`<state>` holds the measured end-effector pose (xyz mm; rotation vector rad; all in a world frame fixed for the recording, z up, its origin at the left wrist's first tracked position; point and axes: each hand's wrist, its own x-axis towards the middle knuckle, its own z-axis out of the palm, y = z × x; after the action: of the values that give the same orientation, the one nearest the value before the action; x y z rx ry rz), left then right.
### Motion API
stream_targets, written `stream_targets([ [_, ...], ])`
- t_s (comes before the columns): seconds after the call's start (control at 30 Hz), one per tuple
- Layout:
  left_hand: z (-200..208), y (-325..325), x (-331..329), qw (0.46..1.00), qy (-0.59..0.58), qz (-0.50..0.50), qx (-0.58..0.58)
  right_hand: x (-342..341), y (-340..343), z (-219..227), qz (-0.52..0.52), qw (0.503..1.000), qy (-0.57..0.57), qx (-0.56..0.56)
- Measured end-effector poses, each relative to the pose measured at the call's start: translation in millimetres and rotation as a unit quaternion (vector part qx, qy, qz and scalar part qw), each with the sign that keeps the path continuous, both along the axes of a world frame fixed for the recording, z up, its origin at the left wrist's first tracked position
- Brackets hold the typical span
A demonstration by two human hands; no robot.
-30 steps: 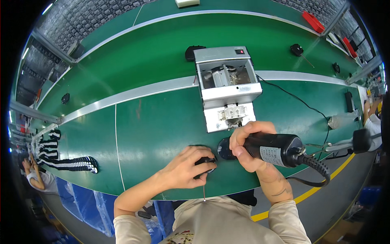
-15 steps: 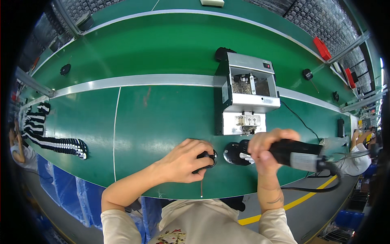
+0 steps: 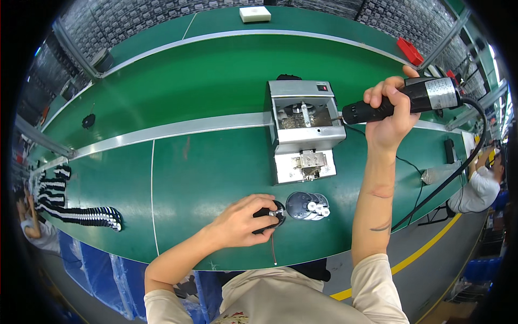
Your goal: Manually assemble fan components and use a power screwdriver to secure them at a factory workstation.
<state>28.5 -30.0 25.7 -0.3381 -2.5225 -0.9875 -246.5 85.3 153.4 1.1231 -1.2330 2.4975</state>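
My right hand [image 3: 391,110] grips a black electric screwdriver [image 3: 372,112], held nearly level above the bench. Its thin bit points left, at the right side of a silver and black screw feeder [image 3: 308,136]; whether bit and feeder touch, I cannot tell. On the bench nearer me, my left hand [image 3: 249,220] is closed around a small round black part [image 3: 277,213], partly covered by the fingers. A thin red wire [image 3: 274,251] trails from that part toward the bench edge. Just right of it lie overlapping dark discs with white gears [image 3: 308,206].
A long row of black and white parts [image 3: 81,215] lies at the left. On the raised back shelf are a black part [image 3: 88,121] and, farther back, a white block [image 3: 255,14] and red bin [image 3: 410,52]. A clear bag [image 3: 440,174] lies right. Other people sit at both sides.
My right hand has lifted the screwdriver from beside the discs, up and away to the feeder's right side, uncovering the white gears. My left hand keeps its grip. The view has shifted slightly.
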Motion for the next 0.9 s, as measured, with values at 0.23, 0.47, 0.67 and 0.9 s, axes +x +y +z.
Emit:
stream_targets([
  [0.23,0,18,-35,0.997,0.042,-0.062,-0.014,27,46,14,0.109,0.99,0.041,-0.08],
  [0.47,-8,21,-57,0.995,0.041,-0.092,-0.004,36,81,2,0.141,0.985,0.049,-0.081],
  [0.67,-6,23,-61,0.996,0.005,-0.093,0.009,43,87,-7,0.159,0.985,0.057,-0.043],
  [0.9,-7,20,-62,0.992,-0.05,-0.119,-0.004,55,99,-8,0.172,0.983,0.063,-0.004],
])
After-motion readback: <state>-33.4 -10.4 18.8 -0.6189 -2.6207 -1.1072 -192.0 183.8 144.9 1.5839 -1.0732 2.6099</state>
